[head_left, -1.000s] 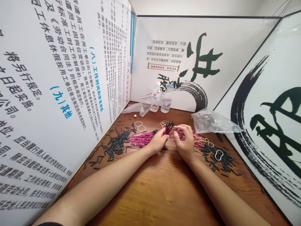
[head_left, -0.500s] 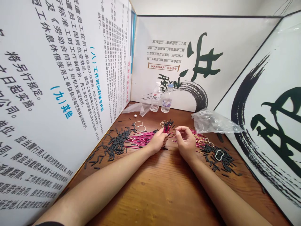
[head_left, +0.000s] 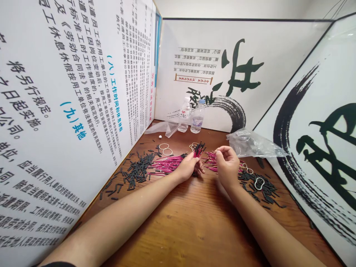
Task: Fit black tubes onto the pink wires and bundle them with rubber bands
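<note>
My left hand [head_left: 187, 167] grips the black-tipped bundle [head_left: 198, 150] between pink strand piles [head_left: 167, 164], tips exposed, probably for access; my right hand [head_left: 228, 168] is curled narrow, can't tell if holding anything.

Office-like work corner, white panel of Chinese work-hour rules [head_left: 94, 81], white boards with black brush calligraphy [head_left: 194, 33] enclosing a brown wooden table [head_left: 178, 222]

Open tabletop [head_left: 178, 222] between the forearms [head_left: 133, 211]
</note>
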Motion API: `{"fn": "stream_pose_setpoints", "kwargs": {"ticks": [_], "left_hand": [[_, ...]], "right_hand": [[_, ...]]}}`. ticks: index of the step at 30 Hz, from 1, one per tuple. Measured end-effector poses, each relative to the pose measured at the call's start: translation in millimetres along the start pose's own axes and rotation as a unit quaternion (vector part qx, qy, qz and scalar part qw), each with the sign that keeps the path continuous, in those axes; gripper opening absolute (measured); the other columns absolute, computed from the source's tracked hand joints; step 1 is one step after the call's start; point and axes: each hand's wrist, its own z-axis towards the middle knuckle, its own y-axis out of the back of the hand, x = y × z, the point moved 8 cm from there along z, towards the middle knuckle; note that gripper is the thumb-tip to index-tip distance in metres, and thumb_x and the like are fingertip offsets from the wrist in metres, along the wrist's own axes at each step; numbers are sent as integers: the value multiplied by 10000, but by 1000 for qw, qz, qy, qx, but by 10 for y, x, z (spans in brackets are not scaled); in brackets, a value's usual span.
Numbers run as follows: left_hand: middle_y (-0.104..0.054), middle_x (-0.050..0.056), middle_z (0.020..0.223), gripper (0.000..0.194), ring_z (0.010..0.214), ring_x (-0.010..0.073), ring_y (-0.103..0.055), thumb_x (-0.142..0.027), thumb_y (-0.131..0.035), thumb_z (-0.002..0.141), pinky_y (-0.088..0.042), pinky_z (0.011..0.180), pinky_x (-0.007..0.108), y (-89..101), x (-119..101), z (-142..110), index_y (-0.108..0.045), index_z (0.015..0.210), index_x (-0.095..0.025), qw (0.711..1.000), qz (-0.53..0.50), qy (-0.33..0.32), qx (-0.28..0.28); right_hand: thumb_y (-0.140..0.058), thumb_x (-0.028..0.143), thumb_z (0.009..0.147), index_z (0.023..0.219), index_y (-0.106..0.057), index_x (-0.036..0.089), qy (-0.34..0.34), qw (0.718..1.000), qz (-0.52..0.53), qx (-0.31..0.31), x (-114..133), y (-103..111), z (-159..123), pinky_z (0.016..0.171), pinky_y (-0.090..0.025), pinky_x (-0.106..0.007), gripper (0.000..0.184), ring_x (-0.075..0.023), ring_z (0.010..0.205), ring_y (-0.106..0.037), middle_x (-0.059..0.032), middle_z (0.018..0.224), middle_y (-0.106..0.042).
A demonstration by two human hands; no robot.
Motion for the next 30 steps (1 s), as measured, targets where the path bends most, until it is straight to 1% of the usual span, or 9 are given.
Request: {"fn": "stream_pose_setpoints", "kwargs": {"ticks": [5,8,11,14,17,20,24,27,30], "left_hand": [[-587,-10,630,171,572,140,-631,-326,-467,841,-463,499,226,5,-3,-6,-387,865,-177,1000,-7,0,-5],[-580,-16,624,164,564,138,-629,-322,-462,842,-462,490,225,10,4,-3,-382,855,-179,1000,-4,2,-8],[-570,-18,627,112,555,129,-617,-282,-429,850,-456,489,221,8,6,-1,-389,853,-178,1000,7,-3,-8],[-543,-30,623,61,497,91,-554,-237,-400,855,-398,453,188,19,-11,-6,-399,849,-176,999,30,-14,-18],[-504,-47,610,61,448,59,-471,-232,-400,858,-329,432,170,30,-29,-21,-395,824,-181,998,48,-13,-33],[-463,-55,601,66,435,48,-398,-216,-398,856,-288,441,175,17,-51,-37,-391,800,-183,998,49,-12,-35],[-335,-77,570,13,427,47,-252,-184,-400,845,-182,434,188,-17,-73,-44,-404,833,-180,999,19,-20,-20],[-303,-76,581,20,435,47,-223,-179,-412,832,-147,432,193,-24,-69,-40,-404,851,-179,1000,7,-19,-12],[-296,-79,581,27,424,42,-203,-190,-407,828,-126,425,188,-25,-41,-35,-380,835,-189,1000,-21,-1,-6]], "right_hand": [[-551,236,779,790,-503,194,37,998,-32,-37,26,96,48,553,-374,-230,64,-106,595,-448,26,692,-483],[-519,199,769,783,-497,197,57,996,-58,-28,41,83,36,553,-363,-235,26,-110,594,-440,28,682,-470],[-510,156,744,772,-499,198,85,992,-94,-7,80,47,3,535,-337,-243,52,-108,567,-414,35,669,-453],[-505,135,747,778,-503,199,117,986,-120,2,139,24,-27,567,-355,-256,71,-118,596,-428,28,693,-462],[-495,148,774,799,-506,200,136,983,-125,5,187,12,-43,631,-384,-275,59,-134,654,-457,12,733,-479],[-481,176,808,841,-505,201,130,986,-101,8,187,1,-53,660,-398,-284,48,-144,692,-479,-2,775,-491],[-469,212,841,883,-510,205,93,991,-82,40,115,-64,-76,634,-400,-281,60,-144,668,-473,-5,778,-496],[-463,234,856,891,-519,209,72,993,-75,48,69,-88,-91,633,-405,-284,71,-150,674,-482,-10,774,-508],[-462,246,855,886,-532,209,69,994,-75,43,57,-86,-97,636,-409,-285,85,-154,692,-497,-17,788,-527]]}}
